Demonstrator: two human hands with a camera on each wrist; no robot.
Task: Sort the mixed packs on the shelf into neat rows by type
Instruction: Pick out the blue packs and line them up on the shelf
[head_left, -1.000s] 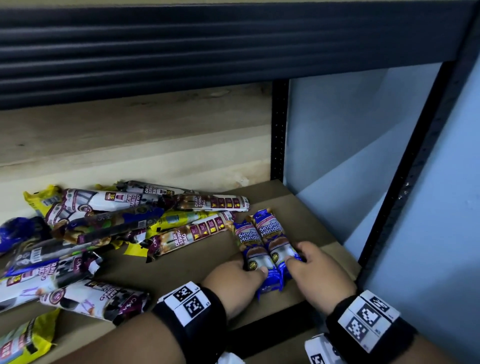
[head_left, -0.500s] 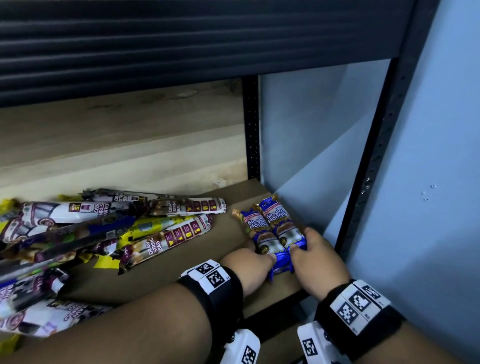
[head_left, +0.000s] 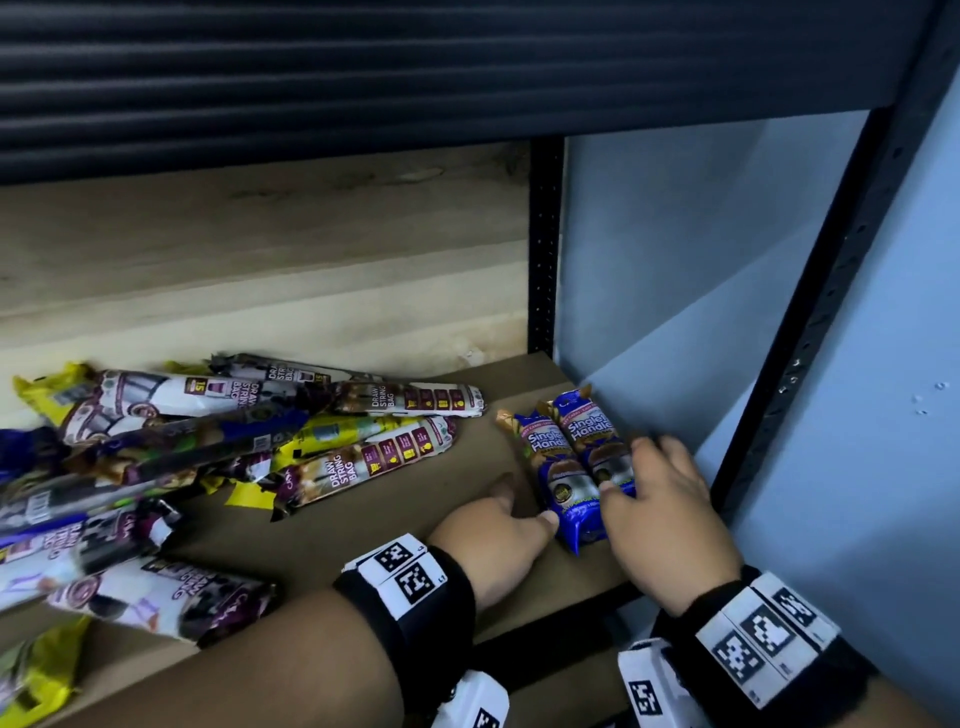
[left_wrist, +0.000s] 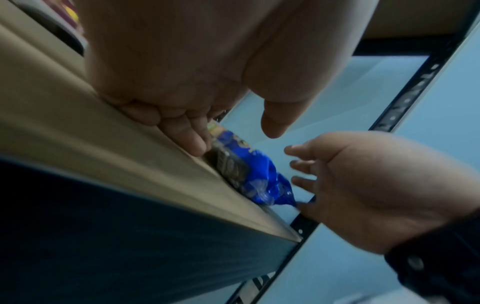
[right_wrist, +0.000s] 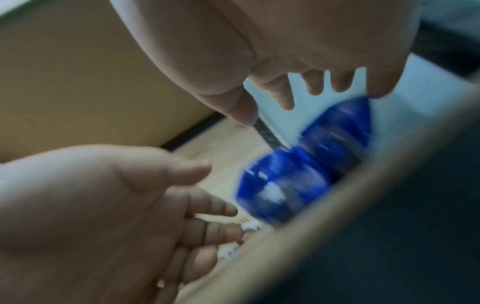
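Two blue "Single Handle" packs (head_left: 574, 457) lie side by side, lengthwise, at the right end of the brown shelf board (head_left: 363, 525). My left hand (head_left: 511, 512) lies flat on the board just left of them, its fingers straight and its thumb tip against the near end of the left pack. My right hand (head_left: 649, 478) hovers over the right pack with its fingers spread, the thumb touching the pack's top. In the left wrist view the blue pack (left_wrist: 249, 170) sits between both hands. The right wrist view shows the packs (right_wrist: 298, 174), blurred, under spread fingers.
A jumbled heap of mixed packs (head_left: 208, 447) covers the shelf's left half: brown and white "Draw String Bag" packs and yellow ones. A black upright post (head_left: 543, 249) stands at the back, another at the front right (head_left: 831, 312). A blue wall (head_left: 675, 260) closes the right end.
The two blue packs have slid further right toward the wall. Both hands have let go of their near ends: the left fingers now lie beside the packs, the right fingers are spread above.
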